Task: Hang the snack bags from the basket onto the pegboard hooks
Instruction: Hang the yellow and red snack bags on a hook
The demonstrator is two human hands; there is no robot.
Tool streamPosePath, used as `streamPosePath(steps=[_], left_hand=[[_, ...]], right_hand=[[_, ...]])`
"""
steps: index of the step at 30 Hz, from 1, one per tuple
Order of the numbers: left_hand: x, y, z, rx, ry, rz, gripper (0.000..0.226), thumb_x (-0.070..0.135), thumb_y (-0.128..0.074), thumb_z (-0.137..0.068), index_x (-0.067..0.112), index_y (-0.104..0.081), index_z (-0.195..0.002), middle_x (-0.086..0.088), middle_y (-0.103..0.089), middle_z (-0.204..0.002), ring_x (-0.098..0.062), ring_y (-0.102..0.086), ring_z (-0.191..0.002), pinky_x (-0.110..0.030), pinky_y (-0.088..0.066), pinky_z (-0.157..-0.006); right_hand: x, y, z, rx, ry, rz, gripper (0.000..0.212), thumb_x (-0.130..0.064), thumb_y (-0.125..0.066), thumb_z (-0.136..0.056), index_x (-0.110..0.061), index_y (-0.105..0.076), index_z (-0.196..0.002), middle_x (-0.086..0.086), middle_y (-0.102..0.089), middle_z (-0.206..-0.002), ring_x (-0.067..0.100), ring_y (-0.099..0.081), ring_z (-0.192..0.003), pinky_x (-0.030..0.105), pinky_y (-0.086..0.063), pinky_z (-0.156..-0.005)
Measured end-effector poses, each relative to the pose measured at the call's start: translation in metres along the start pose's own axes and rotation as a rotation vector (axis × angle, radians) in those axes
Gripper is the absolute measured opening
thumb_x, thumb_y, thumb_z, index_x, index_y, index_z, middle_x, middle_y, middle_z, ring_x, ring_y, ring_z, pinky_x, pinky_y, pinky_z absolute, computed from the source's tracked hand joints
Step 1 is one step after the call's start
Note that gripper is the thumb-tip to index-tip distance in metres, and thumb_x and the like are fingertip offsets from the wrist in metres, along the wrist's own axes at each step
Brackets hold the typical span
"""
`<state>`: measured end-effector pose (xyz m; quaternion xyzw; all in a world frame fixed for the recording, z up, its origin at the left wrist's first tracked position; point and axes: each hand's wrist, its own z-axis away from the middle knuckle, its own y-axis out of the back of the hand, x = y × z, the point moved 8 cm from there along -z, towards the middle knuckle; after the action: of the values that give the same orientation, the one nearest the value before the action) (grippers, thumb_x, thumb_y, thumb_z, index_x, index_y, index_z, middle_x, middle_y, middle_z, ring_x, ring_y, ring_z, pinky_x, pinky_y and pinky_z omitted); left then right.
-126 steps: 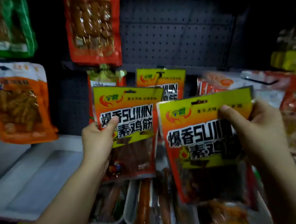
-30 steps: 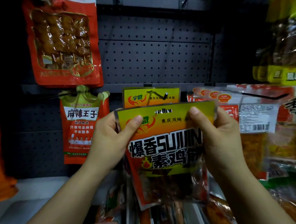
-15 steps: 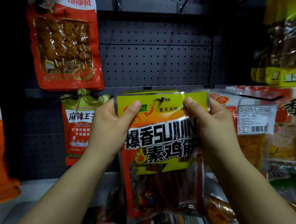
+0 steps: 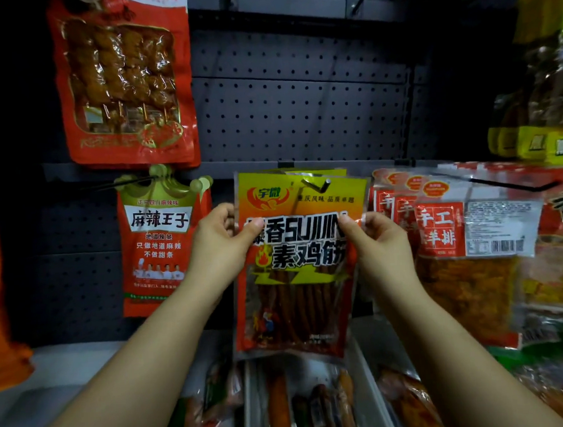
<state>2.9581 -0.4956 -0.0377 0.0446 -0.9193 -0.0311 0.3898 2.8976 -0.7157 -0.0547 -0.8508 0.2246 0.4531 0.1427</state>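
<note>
Left hand (image 4: 218, 246) pinching the left edge of the snack bag (image 4: 297, 264), thumb across the front. Right hand (image 4: 381, 245) pinching the right edge likewise. Bag upright against the pegboard (image 4: 300, 107), its top hole threaded over a black hook (image 4: 316, 187), another yellow bag just behind. Red crown-topped bag (image 4: 164, 242) hanging just left, red-and-white bags (image 4: 437, 224) on the right. More snacks in the basket (image 4: 251, 401) below.
</note>
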Motion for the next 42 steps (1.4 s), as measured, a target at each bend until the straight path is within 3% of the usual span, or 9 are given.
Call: streamPosePath(steps=[7, 12, 15, 18, 22, 27, 32, 35, 42], left_hand=[[-0.023, -0.004, -0.029, 0.087, 0.024, -0.209, 0.027, 0.020, -0.068, -0.085, 0.025, -0.048, -0.067, 0.012, -0.046, -0.058, 0.000, -0.043, -0.050, -0.012, -0.032, -0.046], [-0.032, -0.007, -0.033, 0.112, 0.031, -0.233, 0.014, 0.021, -0.069, -0.084, 0.016, -0.056, -0.082, 0.009, -0.053, -0.064, -0.005, -0.049, -0.057, -0.023, -0.036, -0.052], [-0.039, -0.006, -0.023, 0.115, 0.047, -0.162, 0.019, 0.019, -0.071, -0.082, 0.018, -0.054, -0.088, 0.008, -0.060, -0.075, -0.009, -0.059, -0.068, -0.025, -0.049, -0.062], [-0.047, -0.005, -0.003, 0.107, 0.032, -0.167, 0.037, 0.018, -0.075, -0.078, 0.023, -0.046, -0.101, 0.007, -0.057, -0.091, -0.008, -0.056, -0.078, -0.017, -0.046, -0.067], [-0.068, -0.016, 0.030, 0.015, 0.073, -0.250, 0.070, 0.019, -0.071, -0.082, 0.015, -0.031, -0.139, -0.007, -0.036, -0.139, -0.022, -0.040, -0.126, -0.032, -0.034, -0.104], [-0.086, -0.037, 0.052, -0.099, 0.161, -0.198, 0.072, 0.019, -0.059, -0.091, 0.011, -0.017, -0.149, -0.010, -0.034, -0.149, -0.021, -0.036, -0.134, -0.019, -0.028, -0.102], [-0.100, -0.043, 0.062, -0.105, 0.246, -0.238, 0.064, 0.012, -0.054, -0.093, 0.008, -0.021, -0.147, -0.014, -0.031, -0.149, -0.027, -0.038, -0.134, -0.037, -0.031, -0.111], [-0.101, -0.038, 0.069, -0.075, 0.237, -0.269, 0.056, 0.009, -0.054, -0.093, 0.006, -0.030, -0.144, -0.014, -0.037, -0.142, -0.026, -0.042, -0.129, -0.025, -0.031, -0.104], [-0.082, -0.019, 0.122, 0.189, 0.241, -0.250, 0.064, 0.007, -0.066, -0.085, 0.016, -0.035, -0.139, -0.009, -0.031, -0.140, -0.024, -0.042, -0.125, -0.039, -0.038, -0.106]], right_hand=[[0.010, -0.014, -0.033, 0.069, -0.014, 0.174, 0.046, -0.037, -0.062, -0.090, 0.009, -0.057, -0.088, 0.020, -0.063, -0.080, 0.032, -0.060, -0.072, 0.040, -0.049, -0.066], [0.018, -0.016, -0.043, 0.153, -0.013, 0.338, 0.039, -0.043, -0.059, -0.090, -0.023, -0.042, -0.061, -0.007, -0.047, -0.059, 0.014, -0.046, -0.058, 0.032, -0.034, -0.058], [0.021, -0.014, -0.035, 0.161, 0.051, 0.366, 0.022, -0.043, -0.063, -0.087, -0.022, -0.055, -0.089, -0.007, -0.059, -0.082, 0.017, -0.058, -0.082, 0.034, -0.044, -0.069], [0.041, -0.008, -0.020, 0.134, 0.028, 0.387, 0.055, -0.044, -0.068, -0.082, -0.017, -0.047, -0.126, 0.005, -0.052, -0.128, 0.021, -0.049, -0.119, 0.037, -0.042, -0.099], [0.080, -0.012, 0.003, -0.015, -0.082, 0.280, 0.075, -0.046, -0.060, -0.088, -0.022, -0.023, -0.149, 0.004, -0.035, -0.152, 0.020, -0.033, -0.139, 0.039, -0.032, -0.112], [0.103, -0.027, 0.019, -0.153, -0.088, 0.197, 0.050, -0.035, -0.048, -0.097, -0.022, -0.037, -0.143, -0.006, -0.055, -0.127, 0.012, -0.052, -0.119, 0.004, -0.041, -0.076], [0.109, -0.027, 0.026, -0.142, -0.095, 0.204, 0.044, -0.031, -0.044, -0.100, -0.021, -0.038, -0.142, -0.005, -0.055, -0.125, 0.008, -0.050, -0.112, 0.012, -0.042, -0.078], [0.113, -0.022, 0.030, -0.171, -0.113, 0.215, 0.042, -0.031, -0.043, -0.100, -0.021, -0.040, -0.141, -0.002, -0.057, -0.125, 0.014, -0.053, -0.115, 0.028, -0.043, -0.092], [0.132, 0.018, 0.069, -0.232, -0.210, 0.320, 0.054, -0.031, -0.051, -0.097, -0.019, -0.033, -0.146, 0.000, -0.052, -0.139, 0.016, -0.049, -0.128, 0.024, -0.041, -0.102]])
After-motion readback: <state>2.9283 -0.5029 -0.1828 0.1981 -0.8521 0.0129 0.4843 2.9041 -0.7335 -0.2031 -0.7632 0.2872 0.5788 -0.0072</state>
